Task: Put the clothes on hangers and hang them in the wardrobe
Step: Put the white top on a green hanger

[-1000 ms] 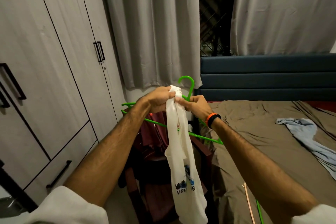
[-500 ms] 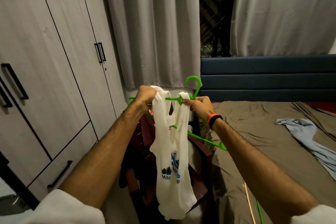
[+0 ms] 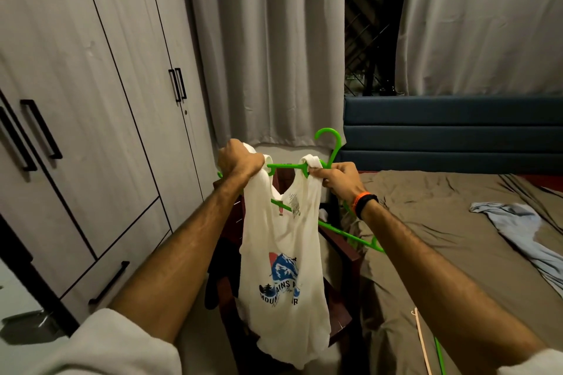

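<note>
A single head-worn wide-angle view looks forward and down, close over both outstretched forearms.

This is a bedroom in a home. A big bed (image 3: pixel 441 222) with a brown sheet and a dark blue padded headboard (image 3: pixel 451 128) fills the right side. A tall grey wardrobe (image 3: pixel 76 100) with black handles stands on the left. Long pale curtains (image 3: pixel 268 46) hang over a dark window (image 3: pixel 370 24) at the back.

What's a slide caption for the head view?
Both hands stretch white tank top onto green hanger.
</note>
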